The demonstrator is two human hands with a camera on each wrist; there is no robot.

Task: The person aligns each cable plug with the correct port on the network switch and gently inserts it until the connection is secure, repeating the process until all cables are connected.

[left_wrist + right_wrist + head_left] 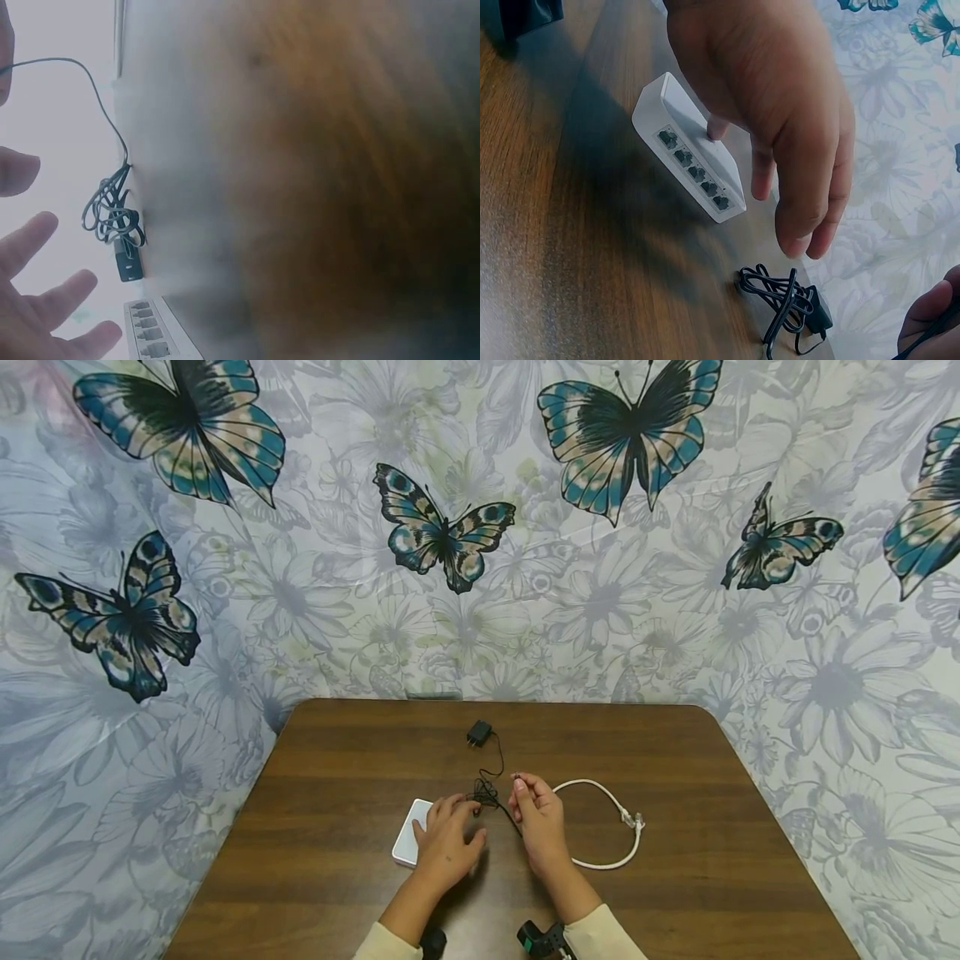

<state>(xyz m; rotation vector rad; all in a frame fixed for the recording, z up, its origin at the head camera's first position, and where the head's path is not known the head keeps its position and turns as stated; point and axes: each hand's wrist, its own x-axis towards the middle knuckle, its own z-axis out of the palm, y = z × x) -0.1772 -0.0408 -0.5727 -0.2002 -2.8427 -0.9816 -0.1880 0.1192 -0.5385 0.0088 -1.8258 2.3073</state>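
Left hand [448, 839] and right hand [543, 822], lower centre of frame.
Left hand: fingers spread, beside the white switch [408, 842], lower left of centre. Right hand: thumb and finger pinch one end of the black cord [486, 790]; white cable [604, 867] loops at its right. Cord bundle lies just above centre-bottom; adapter [479, 732] lies beyond, near the table's [360, 727] far edge.

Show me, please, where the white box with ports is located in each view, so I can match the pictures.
Head: white box left of centre, lower half, partly hidden by the left hand.
Left wrist: white box at the bottom edge, left of centre.
Right wrist: white box mostly upper half, left of centre.
Shared landmark: bundled black cable.
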